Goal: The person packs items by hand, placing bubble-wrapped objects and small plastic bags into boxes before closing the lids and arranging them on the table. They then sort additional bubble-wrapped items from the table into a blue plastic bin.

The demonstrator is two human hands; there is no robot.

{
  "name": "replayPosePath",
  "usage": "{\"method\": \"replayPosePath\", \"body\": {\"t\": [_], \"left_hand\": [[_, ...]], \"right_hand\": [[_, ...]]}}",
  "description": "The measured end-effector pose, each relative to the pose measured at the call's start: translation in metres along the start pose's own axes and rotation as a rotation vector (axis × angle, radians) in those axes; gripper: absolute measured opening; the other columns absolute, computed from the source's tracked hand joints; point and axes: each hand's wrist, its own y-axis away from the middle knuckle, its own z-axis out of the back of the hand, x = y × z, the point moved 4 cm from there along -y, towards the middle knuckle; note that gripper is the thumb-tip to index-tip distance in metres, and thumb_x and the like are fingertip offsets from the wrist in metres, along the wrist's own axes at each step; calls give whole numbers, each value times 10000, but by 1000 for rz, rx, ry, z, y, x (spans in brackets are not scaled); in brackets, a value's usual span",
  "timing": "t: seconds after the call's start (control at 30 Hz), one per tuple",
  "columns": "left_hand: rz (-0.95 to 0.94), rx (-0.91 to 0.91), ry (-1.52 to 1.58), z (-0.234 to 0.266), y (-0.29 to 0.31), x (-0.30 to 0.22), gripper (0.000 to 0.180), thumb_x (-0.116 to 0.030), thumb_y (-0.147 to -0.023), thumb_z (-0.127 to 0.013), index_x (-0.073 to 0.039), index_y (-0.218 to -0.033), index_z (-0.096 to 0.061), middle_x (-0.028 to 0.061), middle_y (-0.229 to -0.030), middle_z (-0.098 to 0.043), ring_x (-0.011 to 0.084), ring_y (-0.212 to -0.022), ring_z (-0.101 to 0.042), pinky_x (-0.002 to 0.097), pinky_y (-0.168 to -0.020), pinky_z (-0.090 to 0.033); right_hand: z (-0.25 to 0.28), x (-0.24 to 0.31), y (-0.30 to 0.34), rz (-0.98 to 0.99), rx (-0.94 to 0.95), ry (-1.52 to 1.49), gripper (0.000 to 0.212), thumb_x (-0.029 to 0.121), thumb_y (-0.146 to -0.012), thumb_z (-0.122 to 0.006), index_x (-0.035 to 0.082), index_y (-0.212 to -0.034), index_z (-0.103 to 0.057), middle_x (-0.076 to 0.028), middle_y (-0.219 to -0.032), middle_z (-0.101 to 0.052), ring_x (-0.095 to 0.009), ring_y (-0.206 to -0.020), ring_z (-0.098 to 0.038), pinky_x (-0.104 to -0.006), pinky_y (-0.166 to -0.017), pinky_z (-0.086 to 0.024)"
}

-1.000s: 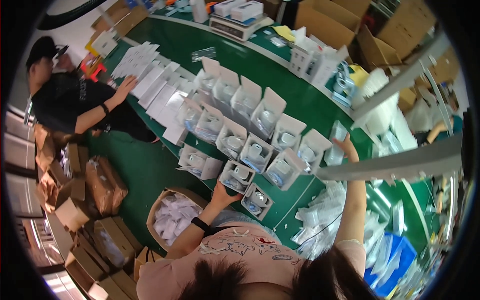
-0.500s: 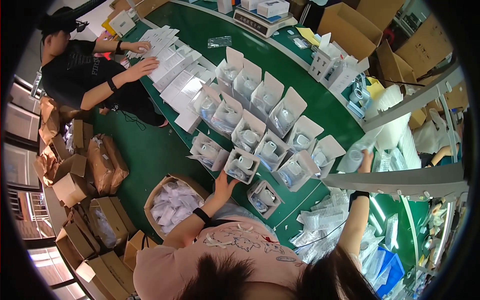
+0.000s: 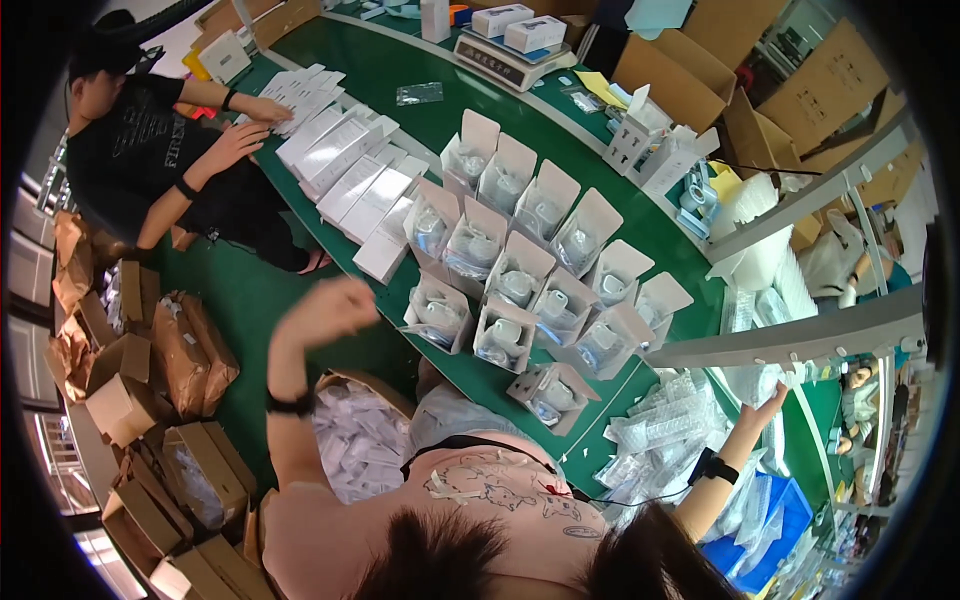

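Tabletop in glossy green (image 3: 415, 125): bears a close cluster of open white cardboard boxes (image 3: 535, 258) in the middle of the view, lids or flaps standing up.
Box contents: white rounded pieces (image 3: 510, 330) among clear plastic, one lot per box where the inside shows.
Nearest box: an open white carton (image 3: 568, 380) at the table's near edge, turned askew beside the cluster.
Left hand (image 3: 335, 308): raised to the left of the boxes, beside the table edge; fingers look curled, but blur prevents me from telling whether anything is in them.
Right hand (image 3: 768, 400): far out to the right, fingers closed on a clear, shiny plastic sleeve (image 3: 750, 384), which shows just below a grey metal bar (image 3: 800, 328).
Wristbands: a black band (image 3: 290, 403) on the left wrist, another dark one (image 3: 713, 466) on the right.
Packing heap: crumpled clear bubble-textured sleeves (image 3: 655, 425) near the right forearm, with a bright blue plastic bin (image 3: 795, 520) beyond.
Floor side: a brown cardboard carton (image 3: 370, 382) full of white packets (image 3: 360, 440), partly behind the left forearm.
Co-worker: a person in a black T-shirt and cap (image 3: 125, 150), hands at flat white card pieces (image 3: 310, 90) beside glossy closed white boxes (image 3: 350, 165).
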Motion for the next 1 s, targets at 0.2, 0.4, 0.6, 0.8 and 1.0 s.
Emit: {"method": "replayPosePath", "body": {"t": [0.2,0.4,0.6,0.8,1.0], "left_hand": [[-176,-975,-808,172,-143,78,666,-281,-654,-689,-37,-1195,-387,187,-1170,-447,296,-1091,-431,423,-864,-375],[248,-787,-1129,185,-223,135,892,-299,-652,-684,-130,-1341,-143,106,-1379,-179,306,-1264,-164,681,-860,-205],[267,-758,-1190,188,-217,107,607,-222,-717,-621,-112,-1239,-331,158,-1239,-381,341,-1079,-426,651,-843,-249],[-39,-625,-161,229,-172,97,375,-197,-822,-537,47,-1087,-433,138,-1002,-533,211,-897,-528,287,-733,-430],[-651,-501,370,5,2,-124,452,-197,-861,-485,-3,-1218,-286,114,-1186,-380,162,-1075,-384,291,-895,-317]], "right_hand": [[16,3,81,107,-93,-97,386,229,-738,-435,2,-1043,-498,-107,-999,-553,-266,-922,-540,-401,-824,-428],[-13,-20,198,178,-144,-81,429,327,-778,-464,23,-1080,-492,-101,-995,-557,-260,-908,-534,-386,-803,-430],[-33,-37,261,103,-228,-139,496,403,-785,-487,41,-1124,-472,-95,-1013,-545,-231,-893,-526,-363,-764,-437],[-53,-33,255,243,-60,-251,561,365,-754,-537,45,-1190,-391,-107,-1066,-496,-235,-884,-520,-375,-776,-443],[-49,-34,258,370,265,42,660,248,-709,-606,48,-1256,-296,-145,-1149,-434,-275,-906,-517,-372,-724,-472]]}}
